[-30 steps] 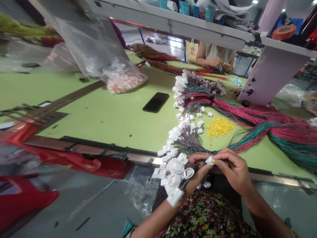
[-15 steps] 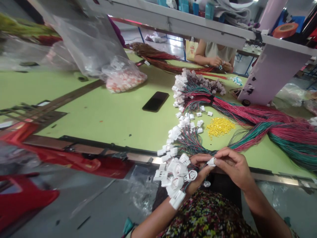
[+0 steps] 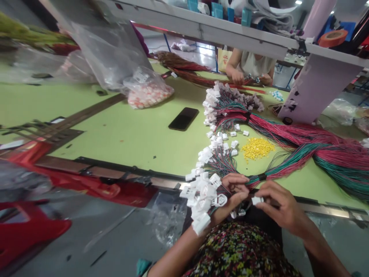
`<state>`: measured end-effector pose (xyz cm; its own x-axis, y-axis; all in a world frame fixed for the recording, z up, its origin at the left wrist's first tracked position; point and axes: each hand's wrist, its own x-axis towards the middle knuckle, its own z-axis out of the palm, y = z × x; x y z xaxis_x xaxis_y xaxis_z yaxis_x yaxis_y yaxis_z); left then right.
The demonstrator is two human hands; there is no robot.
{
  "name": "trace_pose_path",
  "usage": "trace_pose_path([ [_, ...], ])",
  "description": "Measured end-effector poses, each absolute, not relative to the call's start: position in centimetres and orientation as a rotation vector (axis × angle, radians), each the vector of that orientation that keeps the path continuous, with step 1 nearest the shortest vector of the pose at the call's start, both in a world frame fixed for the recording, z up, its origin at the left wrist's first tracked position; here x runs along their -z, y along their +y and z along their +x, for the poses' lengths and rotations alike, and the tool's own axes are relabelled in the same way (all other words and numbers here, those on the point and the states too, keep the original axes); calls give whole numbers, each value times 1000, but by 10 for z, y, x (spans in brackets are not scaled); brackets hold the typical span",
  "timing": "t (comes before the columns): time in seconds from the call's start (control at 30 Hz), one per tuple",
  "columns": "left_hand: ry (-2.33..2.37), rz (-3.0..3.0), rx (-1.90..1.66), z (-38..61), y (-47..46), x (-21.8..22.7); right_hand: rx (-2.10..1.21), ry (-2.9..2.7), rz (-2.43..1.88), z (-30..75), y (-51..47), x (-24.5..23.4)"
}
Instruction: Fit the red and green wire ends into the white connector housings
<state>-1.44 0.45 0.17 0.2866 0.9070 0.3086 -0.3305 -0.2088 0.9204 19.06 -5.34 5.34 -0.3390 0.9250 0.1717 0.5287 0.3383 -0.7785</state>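
1. The right hand point(image 3: 285, 209) has its thumb and fingertips pinched on one white plug point(image 3: 257, 200), in front of the body, just beyond the near edge of the table point(image 3: 138, 142).
2. The left hand point(image 3: 234, 181) is near it but apart from the right one. Its fingers are bent beside the thin wires; if they press on something, I cannot tell.
3. What looks done: the near wire bundle point(image 3: 284, 166) carries many white plugs at its ends, and a black band holds it. Some of these plugs point(image 3: 201, 198) lie in a cluster over the left wrist and forearm.
4. What looks left: a pile of small yellow pieces point(image 3: 257, 148) lies loose on the table, so I judge that a good part is not used yet.
5. The far wire bundle point(image 3: 278, 129), also banded and full of plugs, rests behind this pile.
6. Whether each plug has a yellow piece inside, it is too small to see; therefore I cannot count the finished ones.
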Motion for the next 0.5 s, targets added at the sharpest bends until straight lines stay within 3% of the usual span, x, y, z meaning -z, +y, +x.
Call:
trace_pose_path([
  [0.17, 614, 1468, -1069, -19, 3, -21, -818, -2340, -1277, 202, -70, -40],
  [0.37, 683, 1560, -825, -18, -2, -42, -667, -1830, -1169, 179, -49, -55],
  [0.5, 706, 1522, -848, -17, -1, -36, -848, -1690, -1083, 165, -36, -63],
])
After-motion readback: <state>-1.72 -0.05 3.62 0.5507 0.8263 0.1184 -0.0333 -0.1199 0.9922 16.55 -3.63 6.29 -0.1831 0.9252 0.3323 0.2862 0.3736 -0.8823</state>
